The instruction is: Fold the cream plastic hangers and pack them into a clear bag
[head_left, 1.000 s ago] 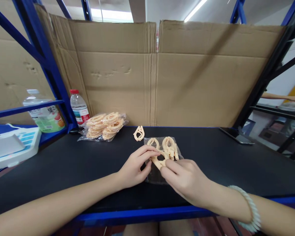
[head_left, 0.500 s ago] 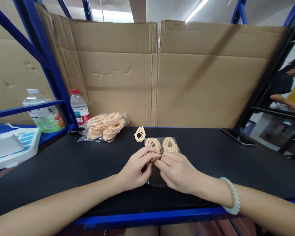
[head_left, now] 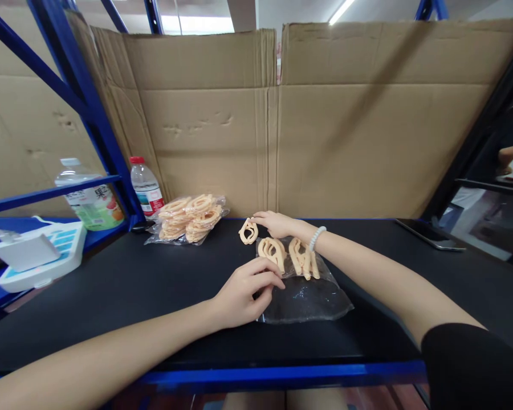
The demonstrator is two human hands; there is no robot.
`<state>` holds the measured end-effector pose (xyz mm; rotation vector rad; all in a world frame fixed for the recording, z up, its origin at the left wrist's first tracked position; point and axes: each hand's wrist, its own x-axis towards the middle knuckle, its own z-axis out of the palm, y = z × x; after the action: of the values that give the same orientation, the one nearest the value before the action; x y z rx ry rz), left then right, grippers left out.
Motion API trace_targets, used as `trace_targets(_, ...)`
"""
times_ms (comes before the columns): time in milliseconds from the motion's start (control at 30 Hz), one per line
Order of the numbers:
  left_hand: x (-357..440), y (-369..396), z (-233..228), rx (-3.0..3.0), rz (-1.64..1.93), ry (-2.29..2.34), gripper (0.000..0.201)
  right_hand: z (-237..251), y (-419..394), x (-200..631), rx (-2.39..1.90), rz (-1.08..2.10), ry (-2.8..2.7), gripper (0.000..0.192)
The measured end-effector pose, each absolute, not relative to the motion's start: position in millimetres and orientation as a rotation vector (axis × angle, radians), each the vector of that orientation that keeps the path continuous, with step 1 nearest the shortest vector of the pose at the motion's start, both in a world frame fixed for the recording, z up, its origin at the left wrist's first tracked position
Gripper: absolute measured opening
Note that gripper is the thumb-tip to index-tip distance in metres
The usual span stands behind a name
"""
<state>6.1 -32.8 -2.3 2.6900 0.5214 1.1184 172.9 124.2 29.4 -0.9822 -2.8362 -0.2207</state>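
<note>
A clear plastic bag [head_left: 308, 302] lies flat on the black table, with beige folded plastic hangers in its far part: a left group [head_left: 270, 250] and a right group [head_left: 301, 259]. My left hand [head_left: 250, 290] rests at the bag's left side, fingers curved and thumb apart, nothing visible between them. My right hand [head_left: 277, 223] reaches past the bag, fingers stretched out, their tips at the upper right edge of a single loose hanger [head_left: 248, 232]. Whether they touch it I cannot tell.
Another clear bag full of beige hangers [head_left: 188, 219] lies back left, beside a red-capped bottle [head_left: 146, 188]. A larger bottle [head_left: 92, 199] and a white-and-blue device [head_left: 43, 256] stand farther left. A phone [head_left: 427, 234] lies at right. Cardboard [head_left: 209, 125] walls the back.
My right hand has left the bag and moved away from me to the loose hanger. My left hand stays by the bag, its fingers now apart from the right hand's. The view has shifted slightly.
</note>
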Motion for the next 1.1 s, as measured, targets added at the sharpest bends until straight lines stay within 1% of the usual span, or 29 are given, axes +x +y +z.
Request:
trace_targets(67, 5.8, -32.2, -2.6, 2.687, 1.107, 0.522, 0.03, 22.4, 137.5, 161.6, -1.023, -0.238, -2.891, 0.073)
trace_targets(167, 5.2, -31.2, -3.1, 2.683, 1.087, 0.522, 0.029, 20.0, 147.9, 150.0, -1.028, -0.261, -2.92, 0.072)
trace_targets(233, 4.9, -30.8, -3.5, 2.681, 1.085, 0.519, 0.029, 21.6, 150.8, 147.1, -1.005, -0.289, -2.923, 0.064)
trace_targets(333, 4.5, -30.6, -4.0, 2.68, 1.075, 0.519, 0.029, 23.6, 152.8, 150.8, -0.978, -0.327, -2.906, 0.042)
trace_targets(400, 4.2, -30.5, -4.2, 2.682, 1.066, 0.521, 0.028, 22.9, 153.3, 159.2, -0.988, -0.339, -2.897, 0.031)
trace_targets(500, 3.8, -30.2, -4.2, 2.68, 1.063, 0.519, 0.028, 18.7, 150.5, 179.3, -1.036, -0.35, -2.863, 0.026)
trace_targets(633, 3.6, -29.8, -4.2, 2.675, 1.065, 0.514, 0.029, 13.2, 135.5, 212.1, -1.101, -0.367, -2.778, 0.027)
trace_targets(833, 4.5, -31.4, -2.2, 2.684, 1.075, 0.515, 0.029, 27.2, 88.6, 256.5, -1.105, -0.371, -2.575, 0.03)
trace_targets(967, 5.2, -32.2, -0.3, 2.68, 1.092, 0.513, 0.029, 48.8, 29.5, 276.9, -0.825, -0.297, -2.302, 0.023)
trace_targets(1100, 5.8, -31.2, -0.8, 2.678, 1.108, 0.507, 0.029, 63.5, -48.0, 279.6, -0.812, -0.373, -2.085, 0.015)
